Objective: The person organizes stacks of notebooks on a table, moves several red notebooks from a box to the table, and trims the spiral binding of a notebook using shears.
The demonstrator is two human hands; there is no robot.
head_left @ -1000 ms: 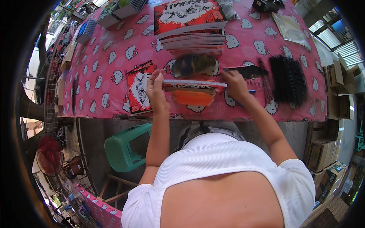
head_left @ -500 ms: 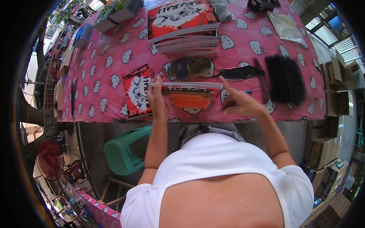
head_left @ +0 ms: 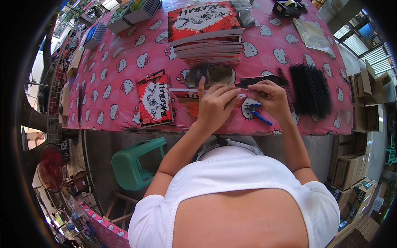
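My left hand [head_left: 218,101] is closed over the right part of a book [head_left: 182,90] standing edge-on, its white page edges facing up. At the book's right end my right hand [head_left: 269,96] pinches its fingers together; whatever they hold is too small to make out. Just below the right fingers lie blue-handled pliers [head_left: 260,115] on the table. A red, black and white book [head_left: 155,100] lies flat left of my hands, with another partly under it. An orange piece [head_left: 192,109] shows beneath the held book, partly hidden by my left wrist.
Beyond my hands rises a stack of the same red books [head_left: 204,37]. Black spiral coils [head_left: 310,91] are heaped at right, near a black strip [head_left: 260,80]. A clear plastic packet [head_left: 313,36] and black tape dispenser [head_left: 288,8] lie far right. A green stool [head_left: 124,167] stands below left.
My left hand has moved from the book's left end to its right part. My right hand has come in to the right end, its fingers now pinched. The blue pliers show more fully.
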